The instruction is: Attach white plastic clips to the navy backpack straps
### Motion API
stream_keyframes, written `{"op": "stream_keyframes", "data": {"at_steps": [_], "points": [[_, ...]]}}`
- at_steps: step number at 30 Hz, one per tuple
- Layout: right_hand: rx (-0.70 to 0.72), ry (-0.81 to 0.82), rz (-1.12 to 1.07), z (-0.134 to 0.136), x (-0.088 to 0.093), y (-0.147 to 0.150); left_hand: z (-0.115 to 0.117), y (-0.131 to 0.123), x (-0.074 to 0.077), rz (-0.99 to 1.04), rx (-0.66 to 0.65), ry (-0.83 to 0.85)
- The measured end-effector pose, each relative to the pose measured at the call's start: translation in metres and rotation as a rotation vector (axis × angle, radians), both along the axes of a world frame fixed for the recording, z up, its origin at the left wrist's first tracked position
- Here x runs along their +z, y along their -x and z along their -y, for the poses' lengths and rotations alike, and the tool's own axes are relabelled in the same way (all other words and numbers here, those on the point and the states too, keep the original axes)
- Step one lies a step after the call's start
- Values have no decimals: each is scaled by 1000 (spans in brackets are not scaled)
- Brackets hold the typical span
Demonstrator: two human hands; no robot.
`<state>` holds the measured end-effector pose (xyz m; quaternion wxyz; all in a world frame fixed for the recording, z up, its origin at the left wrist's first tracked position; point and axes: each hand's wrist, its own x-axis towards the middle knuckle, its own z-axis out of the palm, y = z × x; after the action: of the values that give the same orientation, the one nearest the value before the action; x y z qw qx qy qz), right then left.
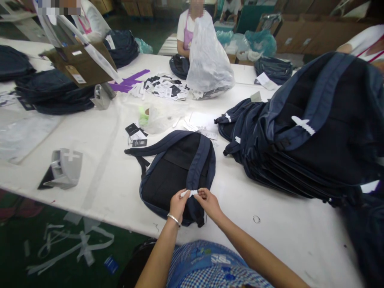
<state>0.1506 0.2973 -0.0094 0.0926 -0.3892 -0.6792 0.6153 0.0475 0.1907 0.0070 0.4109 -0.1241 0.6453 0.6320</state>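
A dark navy and black backpack (162,180) lies on the white table in front of me, its back panel and shoulder straps facing up. Across the lower part of its right shoulder strap (198,162) is a small white strip (193,193) with a notched edge. My left hand (177,206) pinches the strip's left end. At the other end, the fingers of my right hand (210,203) are closed on the strip. Similar white notched strips show on the straps of the stacked backpacks (303,156) to the right.
Loose black and white tags (138,136) lie beyond the backpack, near a clear plastic bag (163,118). A grey tape dispenser (66,168) stands at left. Across the table, a tag pile (168,87) and a large plastic bag (208,60) sit before a co-worker. Scraps (87,244) litter the floor.
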Motion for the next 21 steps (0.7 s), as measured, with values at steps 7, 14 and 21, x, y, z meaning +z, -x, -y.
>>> {"op": "stream_keyframes", "data": {"at_steps": [7, 14, 21], "points": [[-44, 254, -47, -1, 16, -13, 1, -8, 2, 136, -69, -153], [-37, 267, -78, -9, 19, -24, -7, -32, 8, 55, -70, -143], [9, 256, -27, -15, 6, -35, -4, -40, 13, -46, -172, -78]]}}
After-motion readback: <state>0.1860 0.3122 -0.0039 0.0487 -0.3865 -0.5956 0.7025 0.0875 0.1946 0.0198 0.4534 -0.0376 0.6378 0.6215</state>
